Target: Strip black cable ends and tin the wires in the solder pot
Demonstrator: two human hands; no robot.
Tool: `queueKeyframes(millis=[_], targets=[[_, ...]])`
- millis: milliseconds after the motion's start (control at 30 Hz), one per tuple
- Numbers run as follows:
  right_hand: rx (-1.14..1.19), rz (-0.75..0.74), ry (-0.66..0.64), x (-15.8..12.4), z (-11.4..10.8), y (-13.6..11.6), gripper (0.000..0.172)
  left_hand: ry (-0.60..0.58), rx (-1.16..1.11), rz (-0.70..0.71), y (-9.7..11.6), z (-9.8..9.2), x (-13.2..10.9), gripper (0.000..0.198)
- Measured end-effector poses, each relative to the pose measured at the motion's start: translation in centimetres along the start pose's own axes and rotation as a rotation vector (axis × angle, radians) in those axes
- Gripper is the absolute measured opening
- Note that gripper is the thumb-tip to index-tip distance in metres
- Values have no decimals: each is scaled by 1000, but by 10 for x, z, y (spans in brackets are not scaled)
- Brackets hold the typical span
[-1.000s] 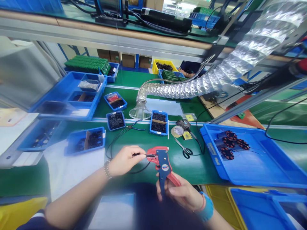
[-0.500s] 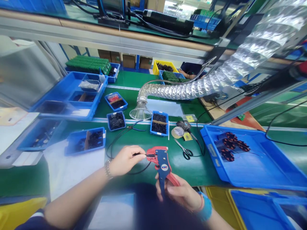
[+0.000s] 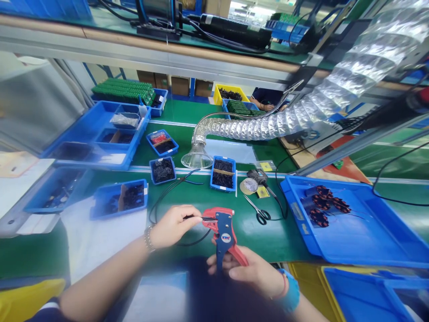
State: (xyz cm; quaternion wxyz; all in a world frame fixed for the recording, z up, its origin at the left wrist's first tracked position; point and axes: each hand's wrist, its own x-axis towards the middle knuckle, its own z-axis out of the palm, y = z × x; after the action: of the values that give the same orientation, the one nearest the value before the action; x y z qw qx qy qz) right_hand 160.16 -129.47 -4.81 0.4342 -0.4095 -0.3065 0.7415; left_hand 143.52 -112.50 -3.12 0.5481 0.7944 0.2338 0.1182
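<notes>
Between the thumb and fingers of my left hand (image 3: 174,226) is the end of a black cable (image 3: 197,241), its loop lying on the green bench. The cable's tip reaches into the red jaws of a wire stripper (image 3: 224,228). My right hand (image 3: 246,268) is wrapped round the stripper's blue and red handles from below. A white round label shows on the blue side of the tool. The exact end of the wire inside the jaws is hidden.
Scissors (image 3: 258,211) and a tape roll (image 3: 249,185) lie to the right. A small blue bin (image 3: 235,176) of black parts stands ahead, below a fume-hose hood (image 3: 197,157). A large blue tray (image 3: 375,232) sits at right. A person's hand (image 3: 268,107) shows at the back.
The wire stripper has shifted slightly left and tilted, with my right hand's fingers moving left along the handles. My left hand stays nearly in place, holding the cable.
</notes>
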Motion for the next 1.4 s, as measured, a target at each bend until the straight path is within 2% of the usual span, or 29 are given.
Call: queueKeyframes(millis=[233,500,767,967,1067,1200,1400], targets=[[80,-26,18,2,-1,7,49,0,-11,16,4,-2,0,20],[67,-74,13,5,2,12,42,9,-4,29,2,-3,0,19],[-49,-102,91,9,5,20,35,11,4,14,0,1,0,21],[-63,-179,140,10,9,25,28,-88,65,42,3,-4,1,31],[-69,-166,101,8,10,19,29,-122,66,66,7,-8,2,30],[43,-109,10,5,12,8,43,-78,20,41,10,-8,1,23],[100,-99,20,2,11,7,40,-58,-1,60,10,-6,1,19]])
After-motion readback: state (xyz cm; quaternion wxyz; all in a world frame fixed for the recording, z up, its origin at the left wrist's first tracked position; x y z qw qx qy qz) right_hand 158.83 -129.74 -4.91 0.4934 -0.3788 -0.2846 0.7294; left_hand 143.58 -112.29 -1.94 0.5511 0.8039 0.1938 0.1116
